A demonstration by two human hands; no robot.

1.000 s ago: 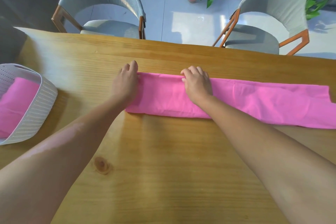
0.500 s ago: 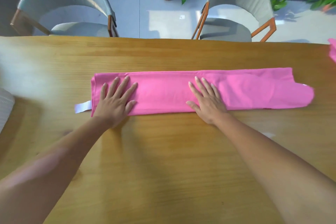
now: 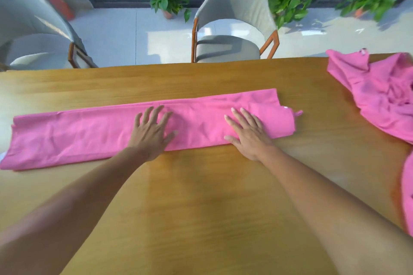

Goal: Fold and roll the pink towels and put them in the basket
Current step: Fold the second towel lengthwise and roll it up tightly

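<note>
- Now we have the towel (image 3: 89,134) folded into a long flat strip, lying across the middle of the frame on the table (image 3: 201,196), running from the left edge to right of centre.
- Our left hand (image 3: 152,134) lies flat on the strip near its middle, fingers spread and straight, pressing the cloth down.
- Our right hand (image 3: 248,134) lies flat too, fingers straight and a little fanned, close to the strip's right end; neither hand pinches anything.
- We judge the cloth light, thin and limp: it shows soft creases and will sag and unfold if we lift it by one point.
- It looks likely to slide on the smooth wood, so a roll should be started under flat palms, not by tugging.
- The best place to take hold seems the right end, where a small tab (image 3: 298,113) sticks out; we would pinch both corners there and tuck the edge over tightly.
- A second towel (image 3: 384,96) lies crumpled at the right edge of the frame, well apart from the strip.
- We cannot see the basket in this view.
</note>
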